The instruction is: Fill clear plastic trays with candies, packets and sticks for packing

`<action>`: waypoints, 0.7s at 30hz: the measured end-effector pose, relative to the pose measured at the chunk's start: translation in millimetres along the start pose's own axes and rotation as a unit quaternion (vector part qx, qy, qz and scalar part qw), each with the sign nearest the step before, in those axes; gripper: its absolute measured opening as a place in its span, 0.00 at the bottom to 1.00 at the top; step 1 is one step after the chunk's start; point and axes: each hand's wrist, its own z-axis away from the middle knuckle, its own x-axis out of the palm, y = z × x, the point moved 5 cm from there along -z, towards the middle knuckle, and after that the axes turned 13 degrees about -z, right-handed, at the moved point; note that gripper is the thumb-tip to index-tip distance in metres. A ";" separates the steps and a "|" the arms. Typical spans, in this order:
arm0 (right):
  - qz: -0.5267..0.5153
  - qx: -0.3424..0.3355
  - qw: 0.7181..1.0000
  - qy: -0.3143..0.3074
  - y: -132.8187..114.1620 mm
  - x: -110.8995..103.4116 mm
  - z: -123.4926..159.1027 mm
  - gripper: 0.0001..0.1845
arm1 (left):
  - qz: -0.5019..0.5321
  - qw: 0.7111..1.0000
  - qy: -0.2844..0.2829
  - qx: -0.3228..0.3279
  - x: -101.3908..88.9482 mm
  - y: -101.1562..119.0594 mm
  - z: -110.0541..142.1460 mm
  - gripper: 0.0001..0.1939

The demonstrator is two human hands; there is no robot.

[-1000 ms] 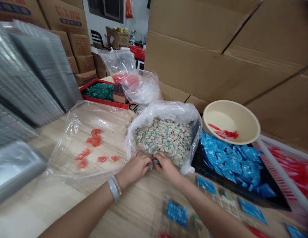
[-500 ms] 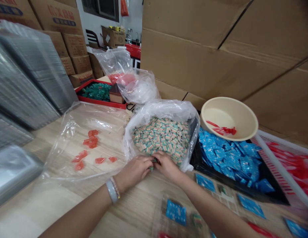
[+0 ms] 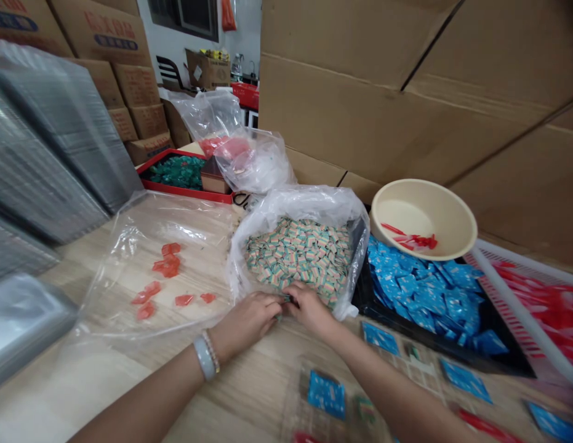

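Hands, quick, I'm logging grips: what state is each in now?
Left hand: closed, apparently on some striped pieces; exact hold hidden.
Right hand: closed in a pinch, likely on striped pieces too.

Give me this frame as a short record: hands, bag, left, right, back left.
left hand: at near edge of white bag; grip unclear
right hand: same edge, close beside left; grip unclear
bag: many small striped pieces
left: clear plastic with orange-red pieces
right: black tray of blue packets; cream bowl at far end, holding red pieces
back left: red tray of green pieces
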 end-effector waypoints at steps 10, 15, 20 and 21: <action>-0.008 -0.028 0.999 0.046 -5.0 0.1 4.7 0.14 | 0.001 0.998 0.049 -0.050 -7.0 -12.4 5.8 0.08; -0.026 -0.032 0.997 0.059 -7.2 -2.0 5.2 0.14 | -0.004 0.996 0.059 -0.066 -10.0 -16.2 2.2 0.07; -0.035 -0.034 0.996 0.074 -10.0 -4.5 5.7 0.12 | 0.003 0.997 0.059 -0.049 -9.2 -13.9 0.2 0.07; -0.036 -0.035 0.996 0.077 -10.3 -4.9 5.5 0.12 | 0.004 0.997 0.060 -0.045 -8.9 -13.1 0.3 0.07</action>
